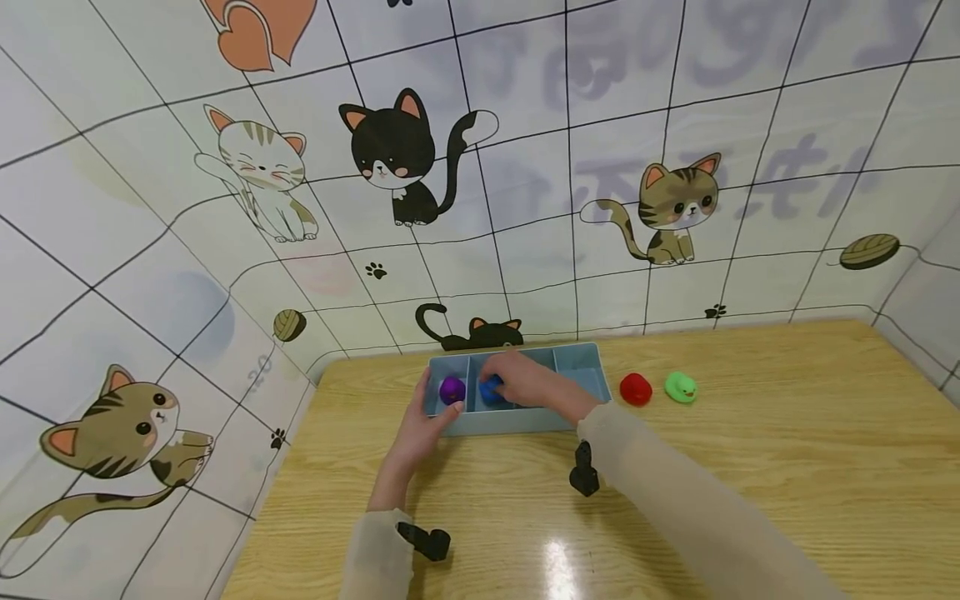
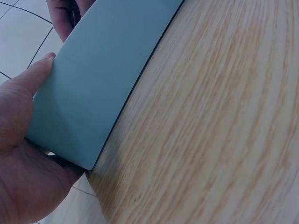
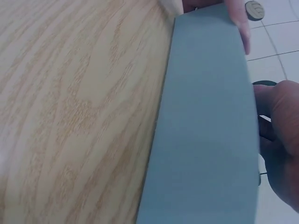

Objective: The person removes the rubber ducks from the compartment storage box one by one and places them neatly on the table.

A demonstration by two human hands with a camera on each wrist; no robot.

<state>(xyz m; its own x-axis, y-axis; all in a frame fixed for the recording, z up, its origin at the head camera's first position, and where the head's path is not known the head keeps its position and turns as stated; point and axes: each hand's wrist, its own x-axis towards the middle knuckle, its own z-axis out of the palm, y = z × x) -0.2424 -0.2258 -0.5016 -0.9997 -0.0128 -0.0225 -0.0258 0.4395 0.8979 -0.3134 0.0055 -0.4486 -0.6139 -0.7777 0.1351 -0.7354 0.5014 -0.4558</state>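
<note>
A blue-grey divided box [image 1: 510,422] stands on the table near the wall. My left hand [image 1: 417,433] grips its left end, thumb over the front rim and fingers along the outer side. In the left compartment sits a purple rounded toy [image 1: 452,391]. Reaching over the front wall, my right hand [image 1: 528,381] pinches a blue rounded toy [image 1: 491,390] low in the middle compartment; the fingers partly cover it. Both wrist views show mostly the box's outer front wall [image 2: 100,79], which hides the toys.
Right of the box lie a red rounded toy [image 1: 636,389] and a green toy duck [image 1: 681,387] on the wooden table [image 1: 750,467]. Behind the box rises a tiled wall with cat drawings [image 1: 393,158]. Black wrist mounts [image 1: 583,469] stick out from both sleeves.
</note>
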